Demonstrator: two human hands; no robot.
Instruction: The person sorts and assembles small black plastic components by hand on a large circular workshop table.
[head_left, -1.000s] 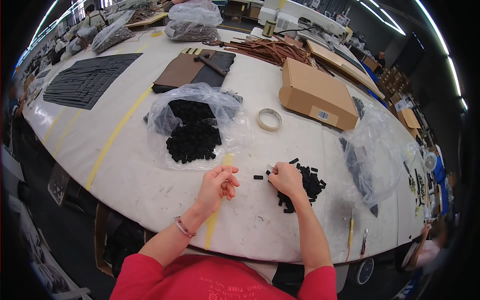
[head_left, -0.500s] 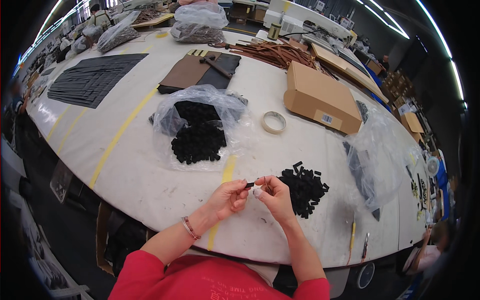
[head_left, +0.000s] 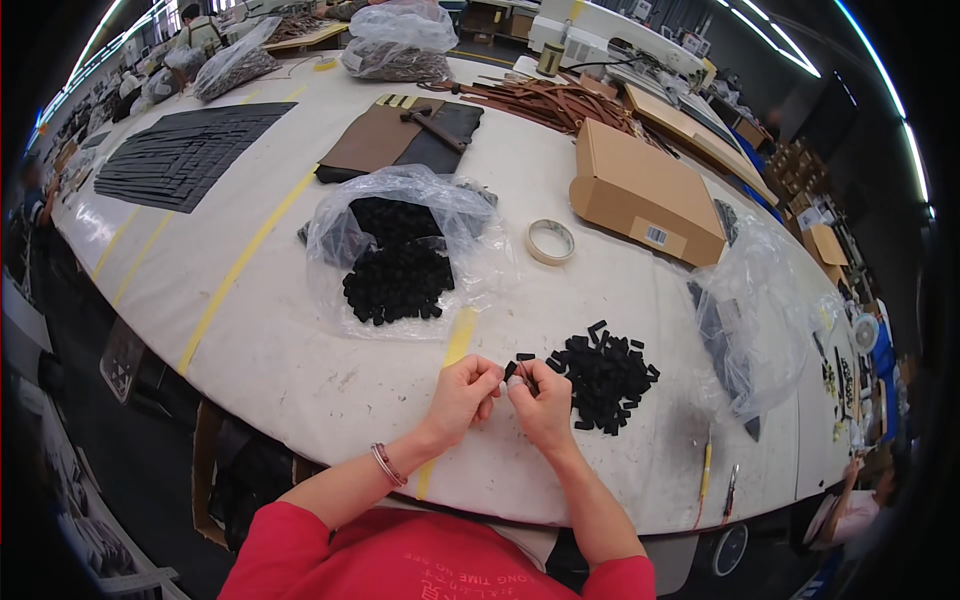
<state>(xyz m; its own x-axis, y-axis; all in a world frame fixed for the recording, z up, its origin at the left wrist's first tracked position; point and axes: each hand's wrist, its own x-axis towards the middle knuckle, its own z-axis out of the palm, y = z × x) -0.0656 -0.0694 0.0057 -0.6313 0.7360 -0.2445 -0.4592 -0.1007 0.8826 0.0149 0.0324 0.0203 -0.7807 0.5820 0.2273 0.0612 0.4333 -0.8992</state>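
Over the near middle of the white table my two hands meet, fingertips almost touching. My left hand (head_left: 464, 402), with bracelets at its wrist, pinches a small black fabric-like piece (head_left: 511, 370). Closed beside it, my right hand (head_left: 542, 408) has a thin, dark metallic object at its fingers, too small to make out. White wrapping covers a fingertip there. Another short black piece (head_left: 526, 357) lies just beyond the fingertips. Close to the right hand is a loose pile of such black pieces (head_left: 608, 380). Farther off, an open clear plastic bag (head_left: 455, 205) spills many more (head_left: 400, 280).
A tape roll (head_left: 550, 243) and cardboard box (head_left: 648, 195) stand beyond the pile. At right lie a plastic bag (head_left: 765, 320), a yellow pen-like tool (head_left: 706, 470) and another slim tool (head_left: 732, 492). A hammer (head_left: 435, 130) rests on brown and black sheets (head_left: 365, 145). Dark strips (head_left: 195, 150) lie far left.
My hands have come closer together, and the black piece has shifted slightly right and tilted. My right fingers have closed in. One short black piece now shows beyond the fingertips.
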